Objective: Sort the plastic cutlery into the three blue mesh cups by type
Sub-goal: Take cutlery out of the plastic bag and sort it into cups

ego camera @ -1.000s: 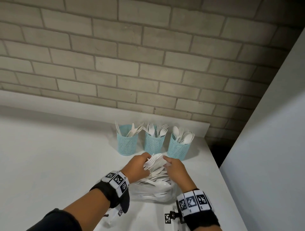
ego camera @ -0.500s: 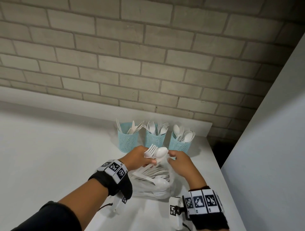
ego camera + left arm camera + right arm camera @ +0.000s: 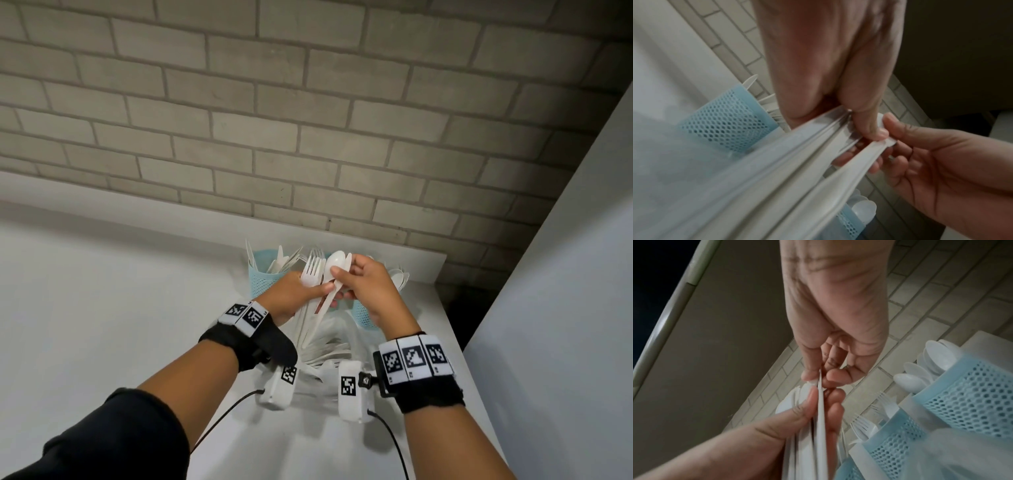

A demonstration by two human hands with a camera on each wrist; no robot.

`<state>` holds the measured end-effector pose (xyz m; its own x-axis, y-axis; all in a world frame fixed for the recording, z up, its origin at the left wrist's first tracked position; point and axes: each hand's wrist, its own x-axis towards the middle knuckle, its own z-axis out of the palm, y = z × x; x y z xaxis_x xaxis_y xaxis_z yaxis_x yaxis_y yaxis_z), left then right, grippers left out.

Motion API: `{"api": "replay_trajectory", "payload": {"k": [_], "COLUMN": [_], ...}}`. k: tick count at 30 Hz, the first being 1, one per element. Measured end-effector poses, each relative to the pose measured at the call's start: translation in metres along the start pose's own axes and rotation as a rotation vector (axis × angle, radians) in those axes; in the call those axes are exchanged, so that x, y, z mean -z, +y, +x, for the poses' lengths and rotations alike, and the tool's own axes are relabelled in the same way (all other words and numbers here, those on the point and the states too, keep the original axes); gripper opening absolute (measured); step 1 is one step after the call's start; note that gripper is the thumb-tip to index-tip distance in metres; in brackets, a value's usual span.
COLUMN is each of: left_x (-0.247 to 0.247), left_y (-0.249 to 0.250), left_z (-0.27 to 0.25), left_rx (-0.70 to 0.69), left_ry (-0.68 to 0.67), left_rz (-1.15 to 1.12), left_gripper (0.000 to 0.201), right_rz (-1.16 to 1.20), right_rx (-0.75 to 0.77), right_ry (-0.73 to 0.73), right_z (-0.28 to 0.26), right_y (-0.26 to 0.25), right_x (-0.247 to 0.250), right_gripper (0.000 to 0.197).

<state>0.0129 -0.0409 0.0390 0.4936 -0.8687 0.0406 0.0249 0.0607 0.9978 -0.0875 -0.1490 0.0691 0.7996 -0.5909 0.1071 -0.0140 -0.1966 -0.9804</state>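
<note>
My left hand (image 3: 310, 291) grips a bundle of white plastic cutlery (image 3: 313, 274), forks and a spoon fanned at the top, raised in front of the cups. My right hand (image 3: 342, 284) pinches the white spoon (image 3: 336, 263) in that bundle by its neck. The left blue mesh cup (image 3: 263, 282) holds knives. My hands hide the middle cup in the head view; the right wrist view shows it (image 3: 896, 443) with forks. The right cup (image 3: 362, 315) holds spoons (image 3: 399, 275). In the left wrist view my thumb (image 3: 865, 120) presses on the handles (image 3: 797, 162).
A clear plastic bag (image 3: 329, 353) with more white cutlery lies on the white table (image 3: 102, 308) under my wrists. A brick wall (image 3: 308, 120) stands right behind the cups. A grey panel (image 3: 565, 274) runs along the table's right edge.
Both hands have risen from the bag to in front of the cups with the cutlery bundle. The right hand has moved onto the spoon's neck.
</note>
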Motion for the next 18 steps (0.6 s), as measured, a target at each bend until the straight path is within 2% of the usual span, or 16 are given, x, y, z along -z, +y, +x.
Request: {"api": "replay_trajectory", "payload": {"k": [2, 6, 9, 12, 18], "left_x": [0.0, 0.005, 0.008, 0.009, 0.014], "left_y": [-0.001, -0.006, -0.011, -0.017, -0.02], "left_z": [-0.001, -0.004, -0.004, -0.003, 0.0], "left_rx": [0.048, 0.141, 0.143, 0.143, 0.178], "left_ry": [-0.046, -0.069, -0.041, -0.047, -0.039], "left_rz": [-0.059, -0.082, -0.086, -0.127, -0.221], "left_gripper": [0.018, 0.013, 0.009, 0.008, 0.021], "right_rz": [0.024, 0.036, 0.001, -0.018, -0.01], "right_rx": [-0.012, -0.082, -0.107, -0.074, -0.007], "right_ry": [0.018, 0.047, 0.03, 0.042, 0.165], "right_z": [0.006, 0.011, 0.015, 0.018, 0.038], "right_y": [0.0, 0.001, 0.003, 0.002, -0.012], "right_x": [-0.002, -0.008, -0.008, -0.007, -0.006], "right_gripper": [0.016, 0.015, 0.029, 0.035, 0.033]}}
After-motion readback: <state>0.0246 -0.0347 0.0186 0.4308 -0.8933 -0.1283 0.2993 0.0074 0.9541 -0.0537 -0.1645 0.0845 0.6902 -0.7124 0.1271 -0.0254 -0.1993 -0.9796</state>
